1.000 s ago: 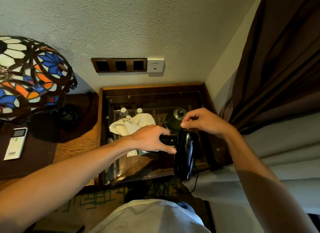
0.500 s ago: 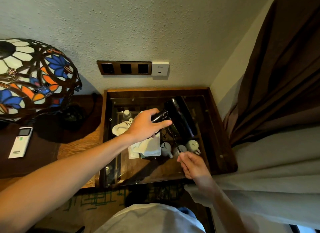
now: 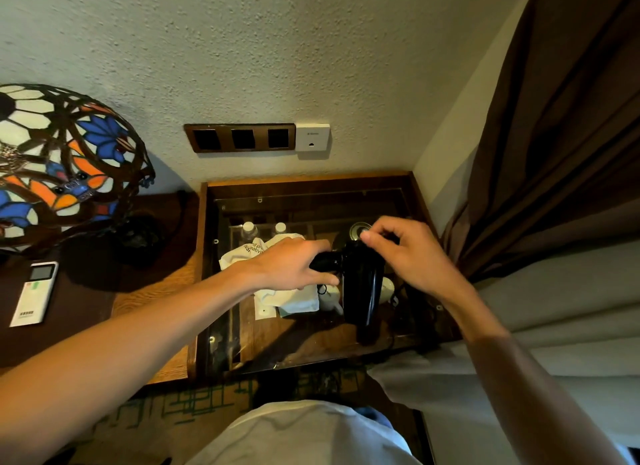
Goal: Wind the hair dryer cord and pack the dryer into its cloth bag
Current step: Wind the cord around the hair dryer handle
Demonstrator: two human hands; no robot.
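Observation:
A black hair dryer hangs above the glass-topped wooden cabinet, its barrel pointing down toward me. My left hand grips the dryer's handle from the left. My right hand pinches the thin black cord at the dryer's top end, fingers closed on it. More cord trails down to the right of the barrel. The white cloth bag with dark lettering lies crumpled on the glass under my left hand, partly hidden by it.
Under the glass are two bottles, white cups and a round metal lid. A stained-glass lamp and a white remote sit on the table at left. Brown curtain and white bedding lie right.
The dryer swung from tilted away from me to barrel hanging down toward me. My right hand rose from below the dryer to its top end with the cord.

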